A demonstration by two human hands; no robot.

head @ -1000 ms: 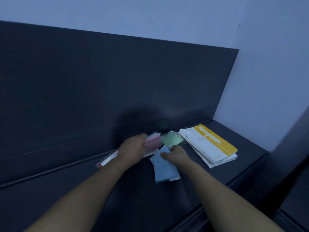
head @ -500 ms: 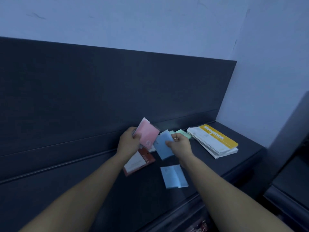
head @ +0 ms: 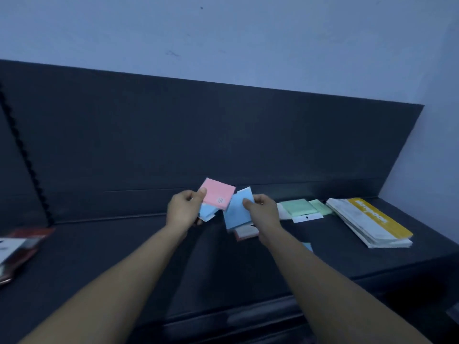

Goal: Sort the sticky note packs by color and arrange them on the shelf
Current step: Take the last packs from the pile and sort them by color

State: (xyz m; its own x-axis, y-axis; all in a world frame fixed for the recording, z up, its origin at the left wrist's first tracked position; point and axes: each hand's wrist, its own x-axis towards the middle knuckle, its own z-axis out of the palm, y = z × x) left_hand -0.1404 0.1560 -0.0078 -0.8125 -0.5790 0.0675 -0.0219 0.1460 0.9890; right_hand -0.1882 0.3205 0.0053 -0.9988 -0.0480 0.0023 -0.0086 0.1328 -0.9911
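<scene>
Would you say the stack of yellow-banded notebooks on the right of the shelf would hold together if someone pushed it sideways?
Probably not well. The notebook stack is already fanned, its edges stepped, so the thin booklets would likely slide over one another. They look flat and slim, so they should bend rather than tip. On the smooth dark shelf the bottom one may slip easily.

One pink pack (head: 218, 196), perhaps three blue (head: 238, 210).

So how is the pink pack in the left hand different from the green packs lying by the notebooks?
The pink pack is held up off the shelf in the left hand, fanned over a blue pack; the green packs lie flat on the shelf, untouched by either hand. The pink one tilts corner-up, while the green ones sit roughly square to the back panel. They differ in colour. Both look like thin, square sticky note packs.
</scene>
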